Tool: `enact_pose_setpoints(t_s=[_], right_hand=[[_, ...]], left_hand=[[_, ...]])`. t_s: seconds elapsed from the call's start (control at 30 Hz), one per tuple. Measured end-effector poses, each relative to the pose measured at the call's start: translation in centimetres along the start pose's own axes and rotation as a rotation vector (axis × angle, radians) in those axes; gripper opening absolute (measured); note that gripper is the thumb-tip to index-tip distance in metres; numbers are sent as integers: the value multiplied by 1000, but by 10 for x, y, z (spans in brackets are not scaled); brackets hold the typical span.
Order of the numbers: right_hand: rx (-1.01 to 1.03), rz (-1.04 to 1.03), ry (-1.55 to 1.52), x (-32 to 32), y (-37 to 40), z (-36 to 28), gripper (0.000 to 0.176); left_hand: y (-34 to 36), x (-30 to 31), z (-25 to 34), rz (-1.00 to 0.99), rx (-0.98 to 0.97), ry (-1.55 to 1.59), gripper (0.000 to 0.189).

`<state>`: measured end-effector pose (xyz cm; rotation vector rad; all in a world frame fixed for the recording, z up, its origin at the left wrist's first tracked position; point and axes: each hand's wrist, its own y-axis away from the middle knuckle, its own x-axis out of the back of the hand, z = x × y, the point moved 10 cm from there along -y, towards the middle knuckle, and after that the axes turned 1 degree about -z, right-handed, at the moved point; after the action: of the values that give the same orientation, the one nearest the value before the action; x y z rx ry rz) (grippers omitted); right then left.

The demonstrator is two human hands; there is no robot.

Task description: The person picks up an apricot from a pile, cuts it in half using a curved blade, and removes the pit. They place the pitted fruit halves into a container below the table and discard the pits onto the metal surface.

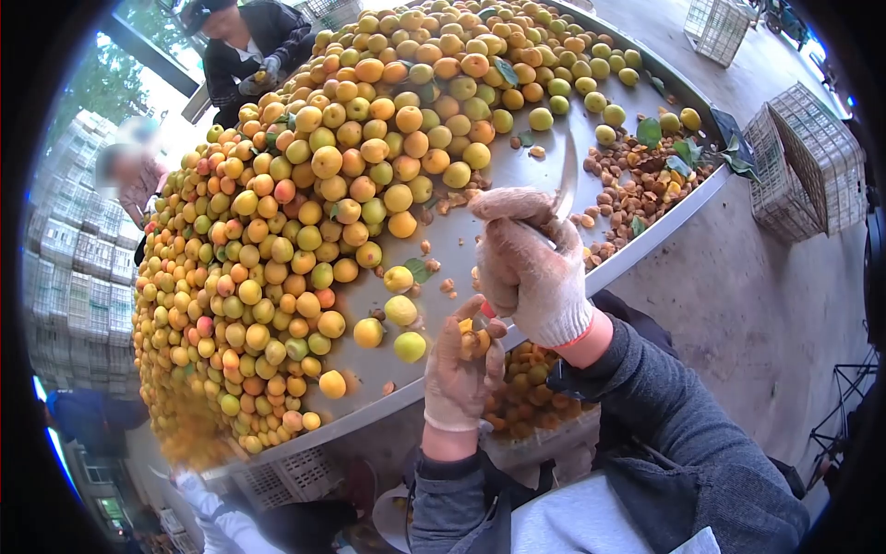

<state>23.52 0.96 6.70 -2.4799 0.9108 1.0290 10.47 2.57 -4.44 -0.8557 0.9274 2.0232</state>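
Note:
My right hand (531, 268), in a whitish, stained knit glove, is closed around a knife (568, 175) whose curved blade points up and away. A bit of red, perhaps its handle end, shows below the fist. Just below and to the left, my gloved left hand (455, 379) pinches an apricot (472, 342) with its orange flesh exposed. Both hands are at the near edge of a metal table (452, 242). Whole apricots (401, 310) lie close to my left hand. Under the table edge, a container holds many orange apricot pieces (531, 388).
A large heap of apricots (314, 175) covers the table's left and far side. Pits and scraps (637, 180) with leaves lie at the right corner. Plastic crates (803, 162) stand on the floor at right. A person in dark clothes (249, 55) works across the table; others are at left.

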Motion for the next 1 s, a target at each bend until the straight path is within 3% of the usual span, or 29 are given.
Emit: enact_pose_setpoints(t_s=[0.1,0.17,0.3,0.37,0.4,0.47,0.6,0.67,0.7,0.77,0.87,0.93,1.0], right_hand=[[-14,-40,134,-5,1,2,20],[-62,-62,96,-6,0,5,21],[-166,-138,11,-12,1,14,21],[-65,-217,169,-20,3,9,20],[39,-293,328,-30,6,2,21],[-23,-344,385,-35,11,8,22],[78,-297,358,-28,11,11,21],[135,-143,313,-16,14,-1,22],[179,-132,283,-18,16,-4,22],[175,-159,279,-20,21,-1,22],[241,-274,360,-25,21,-1,24],[340,-480,508,-49,30,-1,25],[330,-531,511,-58,28,2,23]], left_hand=[[2,10,-12,166,55,60,54],[5,6,9,166,-188,-417,57],[3,3,-7,150,3,-181,57],[5,2,18,165,-327,-700,52],[4,7,18,165,-327,-700,52],[16,-25,35,100,-665,-1436,57],[17,-35,43,178,-741,-1463,40],[-4,17,13,205,-253,-289,48],[-3,12,14,202,-259,-286,48],[9,-25,36,220,-465,-1103,61],[-1,-11,22,51,-477,-942,60],[-2,0,18,44,-536,-984,59],[-5,9,13,39,-600,-1026,59]])
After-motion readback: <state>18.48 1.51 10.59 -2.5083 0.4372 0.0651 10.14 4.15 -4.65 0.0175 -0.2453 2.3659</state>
